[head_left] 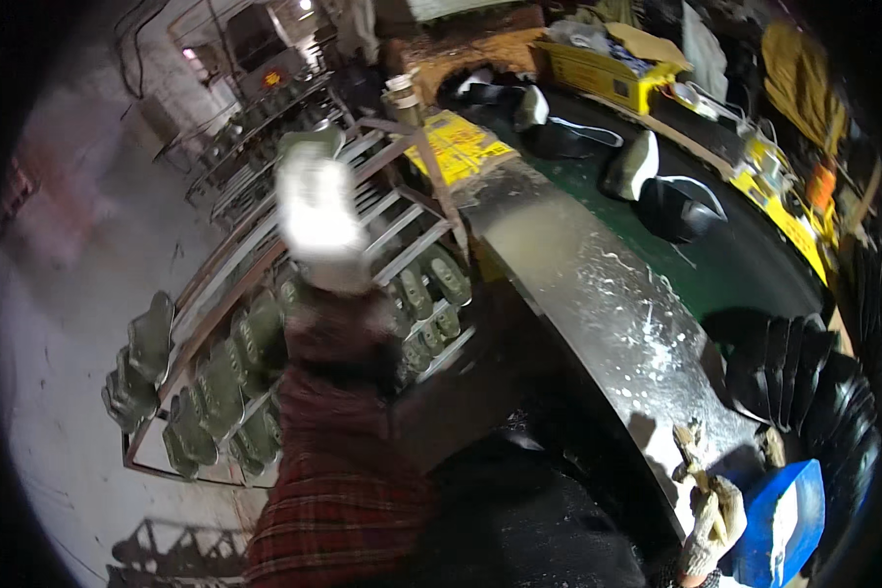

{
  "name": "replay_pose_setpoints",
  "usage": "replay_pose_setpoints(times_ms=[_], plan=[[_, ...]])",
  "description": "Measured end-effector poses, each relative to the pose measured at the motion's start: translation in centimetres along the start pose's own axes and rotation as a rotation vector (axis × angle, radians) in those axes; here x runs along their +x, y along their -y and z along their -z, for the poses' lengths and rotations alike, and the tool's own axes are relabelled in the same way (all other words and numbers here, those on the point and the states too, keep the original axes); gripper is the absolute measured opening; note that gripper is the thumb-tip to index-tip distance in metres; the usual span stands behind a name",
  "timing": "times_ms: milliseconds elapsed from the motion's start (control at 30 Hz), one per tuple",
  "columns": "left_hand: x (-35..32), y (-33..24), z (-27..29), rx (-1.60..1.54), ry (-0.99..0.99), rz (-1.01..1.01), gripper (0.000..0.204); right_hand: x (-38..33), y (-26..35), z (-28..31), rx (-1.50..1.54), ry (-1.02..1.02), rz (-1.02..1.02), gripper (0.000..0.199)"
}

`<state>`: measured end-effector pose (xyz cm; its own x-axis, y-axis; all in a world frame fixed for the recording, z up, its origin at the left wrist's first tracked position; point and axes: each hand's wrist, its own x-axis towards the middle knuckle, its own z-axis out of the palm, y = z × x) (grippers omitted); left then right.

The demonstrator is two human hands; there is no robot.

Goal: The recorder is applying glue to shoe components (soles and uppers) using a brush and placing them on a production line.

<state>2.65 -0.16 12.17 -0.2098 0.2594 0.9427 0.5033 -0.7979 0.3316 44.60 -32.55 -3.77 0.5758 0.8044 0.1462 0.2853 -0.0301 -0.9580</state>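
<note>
Grey concrete floor (59, 431) and a stained wall (152, 69) fill the side from eight to eleven o'clock, with a metal rack (255, 235) standing in front of them. Olive-green shoe-shaped forms (220, 397) are lined up along this rack, the largest group at eight o'clock.

At ten o'clock the left hand (320, 211), below it a red plaid sleeve (338, 490), reaches over the rack. It is blurred and glaring white; another olive-green piece (331, 137) shows at its far end, but I cannot tell whether the fingers are closed on it.

Well apart from it, at four o'clock, the right hand (715, 529) wears a cream knitted glove, fingers bent, just beside a blue container (804, 505) streaked with white. A pale tan object (691, 446) lies just beyond its fingers; whether it is gripped I cannot tell.

White-splashed metal benchtop (598, 274) runs from twelve to four o'clock. Beyond it, at two o'clock, black shoe uppers (678, 214) with white linings sit on a dark green belt (598, 191). Overlapping black pieces (804, 377) are stacked between three and four, and a yellow box (603, 80) stands at one.
</note>
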Motion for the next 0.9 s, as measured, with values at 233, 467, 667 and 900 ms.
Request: replay_pose_setpoints(times_ms=[233,467,667,900], plan=[[8.0,12.8,10.0,0.020,-0.020,0.764,0.065,-0.4,3.4,-2.5,-0.124,0.071,0.270,0.020],[3.2,-6.3,2.1,-1.230,0.870,0.975,0.071,-1.4,6.4,0.0,-0.384,-0.049,0.452,0.025],[-11.5,-2.8,-3.2,-0.903,0.982,1.438,0.054,-2.2,8.3,9.5,-0.399,-0.810,0.487,0.017],[-20.0,-13.6,-7.7,-0.984,0.737,1.811,0.063,1.0,5.7,18.6,-0.799,-0.639,-0.150,0.040]])
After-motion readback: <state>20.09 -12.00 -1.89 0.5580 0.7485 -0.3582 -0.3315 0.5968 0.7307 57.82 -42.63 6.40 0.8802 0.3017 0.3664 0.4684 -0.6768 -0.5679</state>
